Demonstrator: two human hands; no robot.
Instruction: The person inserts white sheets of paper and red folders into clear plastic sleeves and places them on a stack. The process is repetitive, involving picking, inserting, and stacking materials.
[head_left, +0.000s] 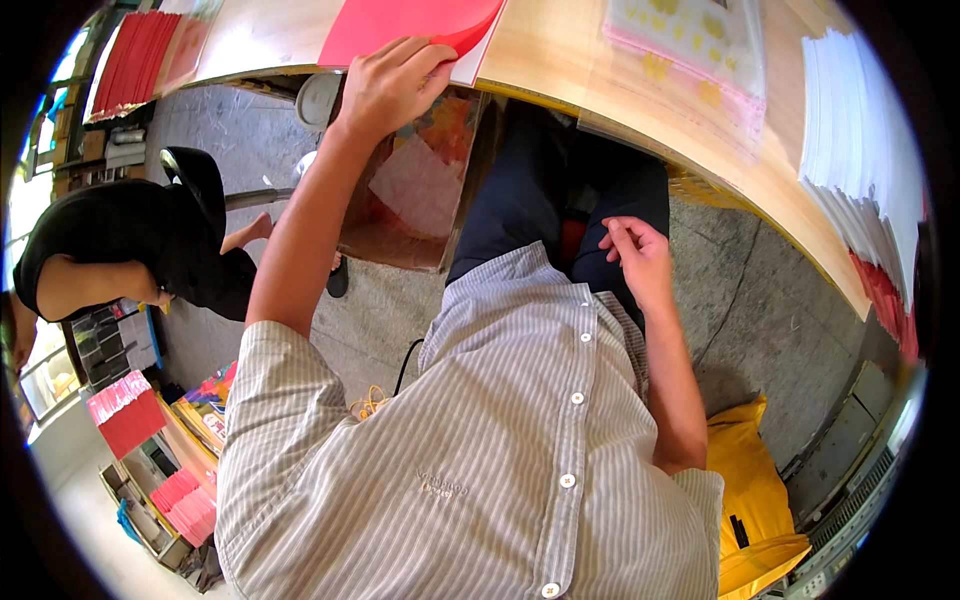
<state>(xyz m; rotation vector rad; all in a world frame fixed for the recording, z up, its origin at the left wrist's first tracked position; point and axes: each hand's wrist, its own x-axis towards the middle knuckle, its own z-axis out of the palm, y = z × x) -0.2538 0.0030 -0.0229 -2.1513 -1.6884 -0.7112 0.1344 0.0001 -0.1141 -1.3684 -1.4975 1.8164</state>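
At the table point(560, 55), the left hand point(393, 85) pinches a red booklet point(395, 20), beyond the loose, empty right hand point(641, 260).

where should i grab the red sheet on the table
Probably pinch the red sheet by its right edge near the near corner, coming from the right: that edge curls up off the white paper beneath, leaving room to get under.

Embroidered lettering point(442, 484) — on the striped shirt point(490, 380), not clearly legible
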